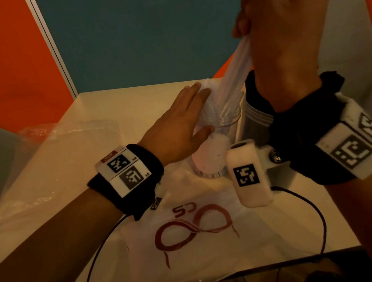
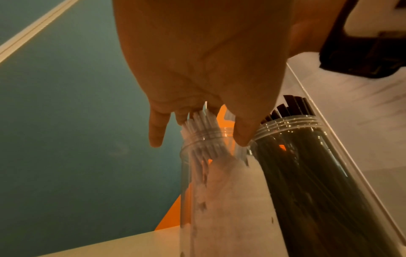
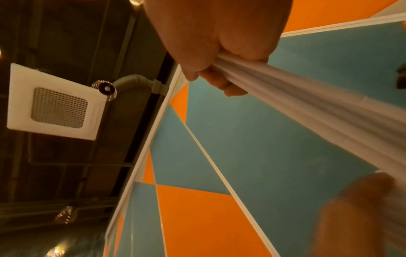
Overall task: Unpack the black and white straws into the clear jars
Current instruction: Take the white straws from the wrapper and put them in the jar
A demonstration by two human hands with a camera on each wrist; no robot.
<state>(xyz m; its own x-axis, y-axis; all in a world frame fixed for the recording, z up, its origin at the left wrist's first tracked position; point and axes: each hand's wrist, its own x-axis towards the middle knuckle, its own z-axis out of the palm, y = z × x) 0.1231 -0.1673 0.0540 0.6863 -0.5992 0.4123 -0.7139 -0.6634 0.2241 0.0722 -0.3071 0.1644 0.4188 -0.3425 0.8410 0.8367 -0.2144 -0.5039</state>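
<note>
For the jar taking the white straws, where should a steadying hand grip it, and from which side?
Grip the clear jar round its smooth body below the threaded neck, probably from its left. The mouth is crowded with white straws and the left hand, whose straight fingers reach over the rim; the jar of black straws stands close on its right.

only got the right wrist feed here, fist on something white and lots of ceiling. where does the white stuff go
Observer: The right hand grips a bunch of white straws whose lower ends sit in a clear jar on the table.
Operator: left hand doing what
Observer: The left hand is at that jar's mouth, fingers spread over the straw tips already in it.
Operator: black ones done?
Observer: Black straws fill a second jar right beside it; whether any remain outside it is not visible.
</note>
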